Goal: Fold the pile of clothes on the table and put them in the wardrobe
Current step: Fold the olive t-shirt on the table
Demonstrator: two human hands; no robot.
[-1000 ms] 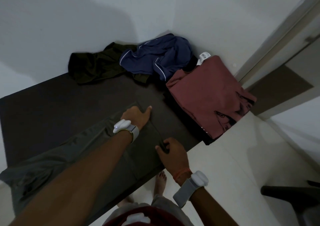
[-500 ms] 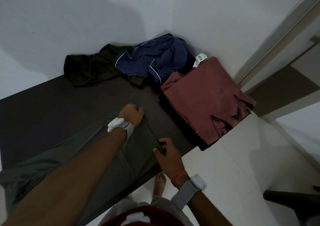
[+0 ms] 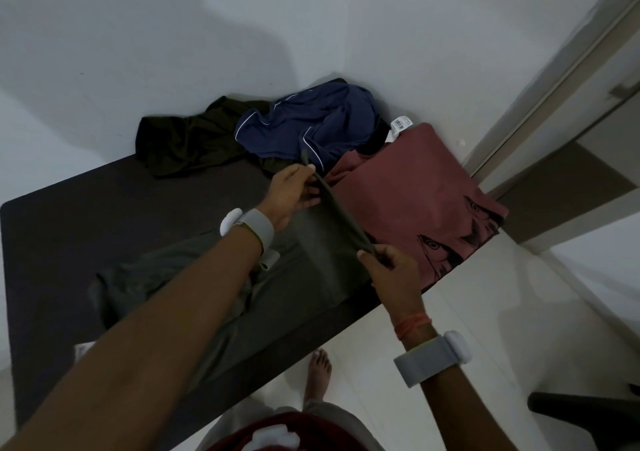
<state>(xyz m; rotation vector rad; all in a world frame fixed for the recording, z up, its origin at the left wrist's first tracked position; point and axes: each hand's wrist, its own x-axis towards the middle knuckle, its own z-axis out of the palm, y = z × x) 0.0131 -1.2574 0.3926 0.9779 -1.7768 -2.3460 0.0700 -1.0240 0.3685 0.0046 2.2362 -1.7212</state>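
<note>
Trousers edge lifted | left grip pinching it | right grip pinching it

both hands raised, grey trousers' edge lifted

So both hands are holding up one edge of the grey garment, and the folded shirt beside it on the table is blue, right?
Not quite: the folded shirt is dusty red, as the head view shows. The blue garment lies crumpled at the back of the table. The left hand and right hand do hold up an edge of the grey garment.
</note>
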